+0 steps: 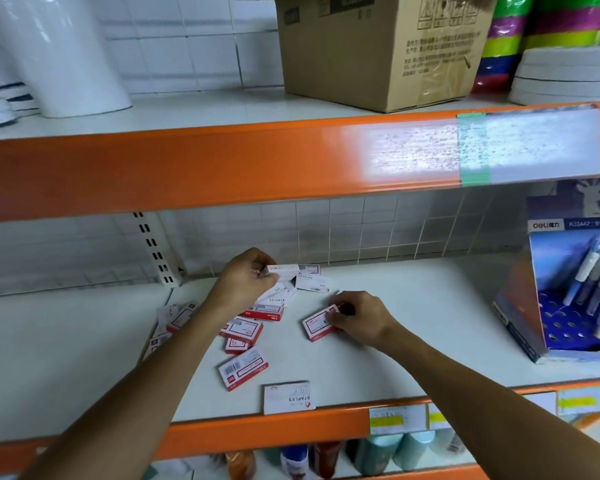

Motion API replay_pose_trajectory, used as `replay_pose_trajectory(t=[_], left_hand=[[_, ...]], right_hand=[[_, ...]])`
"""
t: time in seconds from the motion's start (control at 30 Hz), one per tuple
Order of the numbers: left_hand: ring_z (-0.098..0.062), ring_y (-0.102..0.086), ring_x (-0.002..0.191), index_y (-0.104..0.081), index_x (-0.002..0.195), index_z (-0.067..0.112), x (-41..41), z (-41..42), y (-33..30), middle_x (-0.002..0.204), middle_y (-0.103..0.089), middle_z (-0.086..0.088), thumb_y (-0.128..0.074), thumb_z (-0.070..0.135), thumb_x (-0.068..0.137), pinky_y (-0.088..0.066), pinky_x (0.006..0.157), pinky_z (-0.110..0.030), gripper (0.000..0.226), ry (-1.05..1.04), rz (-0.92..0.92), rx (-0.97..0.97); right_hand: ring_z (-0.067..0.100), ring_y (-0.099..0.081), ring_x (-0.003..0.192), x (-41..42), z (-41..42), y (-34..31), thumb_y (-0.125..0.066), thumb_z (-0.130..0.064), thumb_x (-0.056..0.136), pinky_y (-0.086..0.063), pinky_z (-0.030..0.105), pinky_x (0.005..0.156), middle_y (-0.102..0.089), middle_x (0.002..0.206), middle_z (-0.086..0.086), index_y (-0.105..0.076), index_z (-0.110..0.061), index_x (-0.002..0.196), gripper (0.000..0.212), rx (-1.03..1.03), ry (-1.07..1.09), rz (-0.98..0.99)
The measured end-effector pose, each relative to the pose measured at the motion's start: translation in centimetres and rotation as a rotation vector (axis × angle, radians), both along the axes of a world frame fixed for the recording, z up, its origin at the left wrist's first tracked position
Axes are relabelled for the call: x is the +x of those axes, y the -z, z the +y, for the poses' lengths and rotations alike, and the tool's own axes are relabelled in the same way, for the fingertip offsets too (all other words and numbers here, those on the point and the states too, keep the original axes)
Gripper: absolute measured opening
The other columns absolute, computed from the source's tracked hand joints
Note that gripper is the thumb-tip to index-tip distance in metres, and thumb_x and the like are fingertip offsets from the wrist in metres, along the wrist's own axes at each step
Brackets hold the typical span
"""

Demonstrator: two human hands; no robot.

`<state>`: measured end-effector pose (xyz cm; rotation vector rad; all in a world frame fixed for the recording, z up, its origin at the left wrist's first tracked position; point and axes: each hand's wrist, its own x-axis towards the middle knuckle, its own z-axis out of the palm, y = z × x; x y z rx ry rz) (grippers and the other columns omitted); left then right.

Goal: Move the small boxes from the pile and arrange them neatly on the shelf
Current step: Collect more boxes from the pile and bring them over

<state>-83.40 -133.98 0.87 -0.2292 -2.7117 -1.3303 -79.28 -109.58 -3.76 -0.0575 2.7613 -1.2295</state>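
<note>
The head view looks down onto a white shelf [413,306] with an orange front rail, staple boxes scattered over its left-centre.

At the left of the frame, a few red-and-white staple boxes [174,317] lie half-hidden behind the left forearm; I make out about three, though the arm covers part of them. Just right of that, the left hand [243,278] is raised a little above the pile, its fingers curled around a white staple box [283,268] held edge-on. Below it the pile [253,320] spreads toward the lower centre: roughly four red-trimmed boxes overlapping, one more with a barcode [243,370] lying apart nearer the rail, and a white box marked STAPLES [289,396] at the very front edge. Behind the left hand, toward the back wall, about three white boxes [310,282] lie loosely together.

Right of centre, the right hand [357,320] pinches the end of a single red-trimmed box [321,323] that rests flat on the shelf, clear of the pile; fingers and thumb are closed on it.

At the far right stands a blue pen display box [568,289], one only.

Judging by this, the step in hand is sorting: each hand has one box, and no neat row exists yet. The next move likely calls for squaring both boxes side by side on the bare stretch of shelf between the pile and the pen display, edges aligned, then returning for the rest.
</note>
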Motion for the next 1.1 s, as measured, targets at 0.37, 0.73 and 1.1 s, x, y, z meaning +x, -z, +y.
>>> replay_pose_trajectory(t=[0.37,0.73,1.1], left_hand=[[-0.006,-0.071,0.091,-0.065,0.093,0.018,3.1,-0.1,0.9,0.101,-0.071,0.002,-0.075,-0.001,0.081,-0.059,0.079,-0.025,0.025,0.071,-0.016,0.146],[-0.007,-0.072,0.092,-0.062,0.091,0.021,5.2,-2.8,2.9,0.101,-0.073,0.005,-0.081,0.006,0.075,-0.060,0.077,-0.031,0.029,-0.023,-0.144,0.170],[-0.008,-0.068,0.098,-0.062,0.117,0.024,5.7,-3.5,3.3,0.122,-0.065,0.005,-0.079,0.006,0.079,-0.060,0.081,-0.031,0.045,-0.060,-0.066,-0.001]], right_hand=[[0.030,-0.047,0.114,-0.7,1.8,1.2,-0.062,-0.038,0.089,-0.048,0.038,0.096,-0.047,0.123,0.013,-0.059,-0.016,0.128,0.045,0.379,0.238,0.108],[0.019,-0.057,0.084,-0.1,0.4,-0.3,-0.081,-0.029,0.078,-0.046,0.026,0.066,-0.060,0.105,0.007,-0.049,-0.017,0.107,0.044,0.050,0.220,0.088],[0.009,-0.064,0.077,1.3,-1.7,-2.0,-0.086,-0.007,0.070,-0.052,0.015,0.059,-0.063,0.095,-0.004,-0.063,-0.025,0.105,0.045,-0.301,-0.040,0.119]])
